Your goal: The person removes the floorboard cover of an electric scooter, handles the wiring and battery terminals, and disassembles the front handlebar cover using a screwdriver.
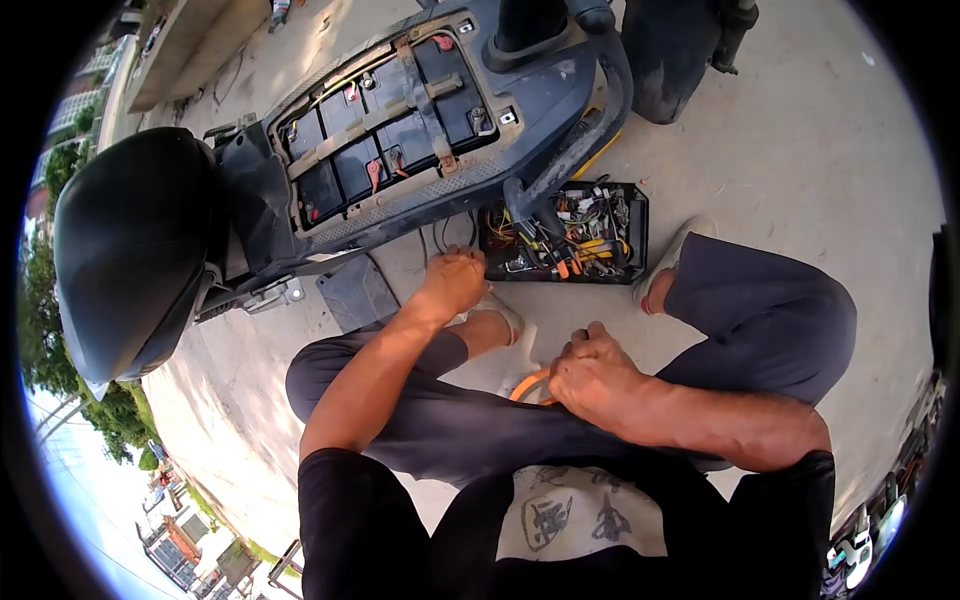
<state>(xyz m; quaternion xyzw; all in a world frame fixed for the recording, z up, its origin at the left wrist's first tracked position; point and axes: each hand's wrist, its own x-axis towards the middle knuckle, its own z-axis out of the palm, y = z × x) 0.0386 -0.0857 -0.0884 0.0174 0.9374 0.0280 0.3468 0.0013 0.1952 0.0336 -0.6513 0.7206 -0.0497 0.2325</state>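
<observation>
My left hand (456,282) is closed beside the left end of a black tool tray (641,232); what its fingers hold, if anything, is too small to make out. My right hand (592,376) is closed around an orange-handled tool (528,385), low in front of my lap. The rest of that tool is hidden by the hand and the trousers. In the tray lie pliers with orange and yellow handles, coloured wires and small metal parts.
A scooter lies across the upper left, with a black seat (135,250) and an open floor compartment of black batteries (375,135). A dark flat panel (358,292) rests on the concrete. My feet stand near the tray. More vehicles show at the lower right edge.
</observation>
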